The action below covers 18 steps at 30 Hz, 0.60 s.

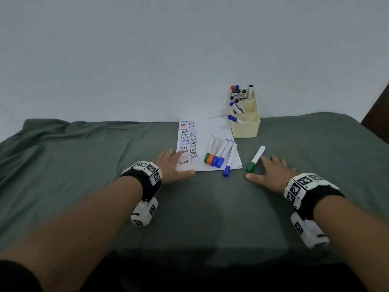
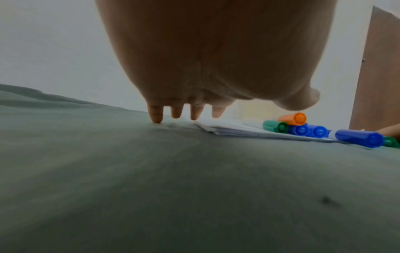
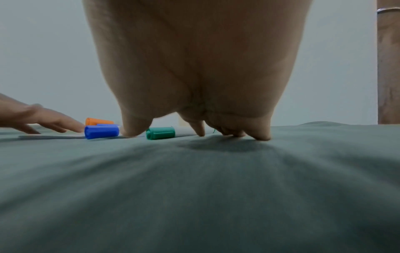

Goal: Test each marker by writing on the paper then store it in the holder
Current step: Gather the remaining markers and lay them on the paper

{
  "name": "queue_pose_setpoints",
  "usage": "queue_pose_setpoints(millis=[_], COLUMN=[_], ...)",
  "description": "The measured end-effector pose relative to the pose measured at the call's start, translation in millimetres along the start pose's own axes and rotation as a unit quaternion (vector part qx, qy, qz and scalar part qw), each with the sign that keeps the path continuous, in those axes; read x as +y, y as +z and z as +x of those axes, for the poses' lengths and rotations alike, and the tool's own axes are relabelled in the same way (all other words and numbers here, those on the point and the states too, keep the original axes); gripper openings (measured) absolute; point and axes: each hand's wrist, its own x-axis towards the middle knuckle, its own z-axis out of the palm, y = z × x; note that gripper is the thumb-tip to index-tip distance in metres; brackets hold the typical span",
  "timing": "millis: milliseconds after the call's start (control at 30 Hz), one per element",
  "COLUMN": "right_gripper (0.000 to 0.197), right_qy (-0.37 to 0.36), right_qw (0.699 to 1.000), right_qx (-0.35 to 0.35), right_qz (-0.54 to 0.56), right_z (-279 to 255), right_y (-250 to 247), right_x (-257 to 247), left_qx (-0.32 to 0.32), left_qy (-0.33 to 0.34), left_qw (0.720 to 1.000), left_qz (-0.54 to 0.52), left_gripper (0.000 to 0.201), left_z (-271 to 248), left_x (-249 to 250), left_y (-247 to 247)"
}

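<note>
A white paper (image 1: pixel 207 131) covered in "Test" writing lies on the green cloth. Several capped markers (image 1: pixel 219 152) lie on its right part, with green, orange and blue caps (image 2: pixel 297 126). One green-capped marker (image 1: pixel 256 158) lies alone on the cloth to the right of the paper, also seen in the right wrist view (image 3: pixel 160 133). My left hand (image 1: pixel 171 165) lies flat, fingers on the paper's left edge. My right hand (image 1: pixel 271 172) lies flat on the cloth beside the lone green marker, holding nothing. A cream holder (image 1: pixel 245 125) with several markers stands behind the paper.
The green cloth (image 1: pixel 84 165) covers the whole surface, wrinkled at the far left. A pale wall rises right behind the holder. A brown wooden piece (image 1: pixel 379 114) stands at the far right edge.
</note>
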Motion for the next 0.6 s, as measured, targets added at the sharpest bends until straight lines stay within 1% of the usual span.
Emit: queue_pose_setpoints(millis=[67,133,233,300,400,500,533,600], right_gripper=[0.095,0.093,0.098,0.094,0.078,0.047,0.043,0.041], right_qy=[-0.012,-0.021,-0.002,0.02,0.087,0.14,0.146,0.135], right_qw=[0.999,0.998,0.996,0.993,0.984,0.978,0.979,0.983], right_qx=[0.024,0.047,0.049,0.048,0.064,0.105,0.108,0.103], right_qz=[0.027,0.046,0.077,0.105,0.142,0.113,0.091,0.063], right_z=[-1,1,7,12,22,32,36,41], right_y=[-4,-6,-4,-3,-5,-12,-15,-19], right_x=[-8,-20,-44,-61,-83,-91,-90,-84], left_qx=[-0.032,-0.047,-0.047,-0.048,-0.047,-0.047,-0.049,-0.055], left_qy=[-0.022,-0.021,-0.018,-0.021,-0.027,-0.028,-0.027,-0.024], left_qw=[0.999,0.998,0.999,0.999,0.998,0.998,0.998,0.998], left_qz=[0.024,0.03,0.014,0.013,0.019,0.021,0.021,0.02], left_gripper=[0.135,0.141,0.147,0.15,0.146,0.139,0.137,0.133], left_z=[-7,-11,-13,-14,-14,-15,-15,-17], left_x=[-8,-14,-17,-15,-13,-13,-13,-11], left_y=[6,8,8,8,10,10,10,8])
